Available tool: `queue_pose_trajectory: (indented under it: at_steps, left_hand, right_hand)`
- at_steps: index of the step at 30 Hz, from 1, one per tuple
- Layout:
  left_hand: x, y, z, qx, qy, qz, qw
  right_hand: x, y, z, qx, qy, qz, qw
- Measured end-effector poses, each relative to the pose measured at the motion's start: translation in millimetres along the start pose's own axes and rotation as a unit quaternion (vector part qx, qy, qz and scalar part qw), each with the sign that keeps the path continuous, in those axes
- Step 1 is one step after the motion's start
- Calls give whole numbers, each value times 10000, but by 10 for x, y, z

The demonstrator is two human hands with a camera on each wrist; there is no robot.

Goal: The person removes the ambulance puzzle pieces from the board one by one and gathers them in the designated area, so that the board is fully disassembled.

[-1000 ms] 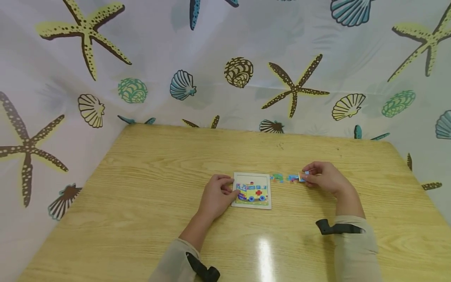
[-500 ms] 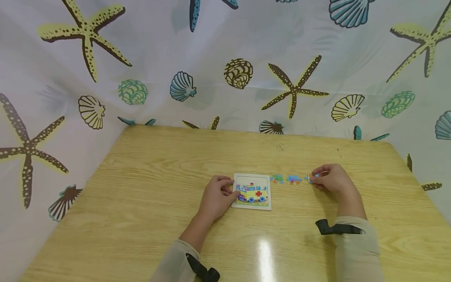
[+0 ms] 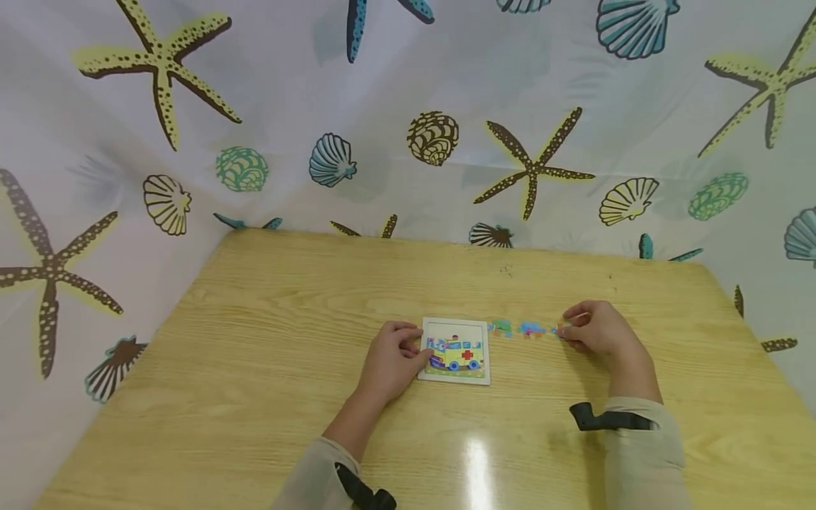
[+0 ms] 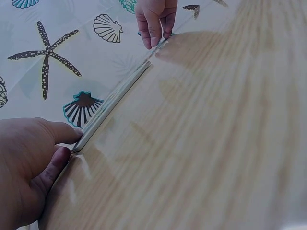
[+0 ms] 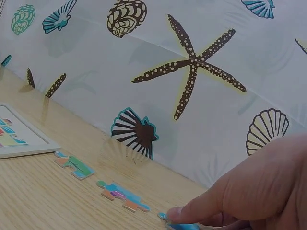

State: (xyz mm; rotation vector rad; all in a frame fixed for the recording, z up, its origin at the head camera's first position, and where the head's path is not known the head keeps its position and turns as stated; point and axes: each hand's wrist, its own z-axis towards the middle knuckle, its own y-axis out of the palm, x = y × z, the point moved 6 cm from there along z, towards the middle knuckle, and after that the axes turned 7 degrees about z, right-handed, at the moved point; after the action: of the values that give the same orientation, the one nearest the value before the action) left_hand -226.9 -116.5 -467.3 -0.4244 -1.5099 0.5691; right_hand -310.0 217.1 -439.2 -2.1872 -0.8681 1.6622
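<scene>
A square puzzle board [image 3: 455,383] with a pale frame and an ambulance picture lies flat on the table. Its left edge is held between the thumb and fingers of my left hand [image 3: 390,363]. To the board's right, a green-and-blue puzzle piece [image 3: 501,328] and a blue puzzle piece [image 3: 531,329] lie in a row. Farther right, my right hand [image 3: 602,329] pinches a third puzzle piece [image 5: 184,226] low at the tabletop. In the right wrist view the thumb sits on that piece, and much of it is covered by the hand.
A wood-grain table [image 3: 287,304] carries everything. Behind it and at the sides hangs a white cloth [image 3: 382,85] printed with starfish and shells. Black bands [image 3: 612,418] are on both sleeves.
My right hand has moved a little to the right and down with its puzzle piece, uncovering the blue piece. My left hand stays at the board's left edge.
</scene>
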Motion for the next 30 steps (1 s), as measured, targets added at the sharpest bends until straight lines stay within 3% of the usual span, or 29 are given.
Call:
queue_pose_trajectory:
  at_steps: [7, 15, 21, 30]
  left_hand:
    - [-8, 2, -11, 37, 76, -29, 10000]
    - [-20, 1, -10, 38, 62, 20, 10000]
    - [-23, 1, -4, 46, 104, -96, 9999]
    - [-8, -7, -26, 77, 195, -96, 9997]
  right_hand:
    - [-22, 24, 7, -116, -204, 126, 9996]
    - [-75, 83, 71, -195, -718, 1017, 9920]
    - [-179, 200, 83, -351, -968, 1347, 9855]
    - [-300, 380, 104, -620, -980, 1497, 9819]
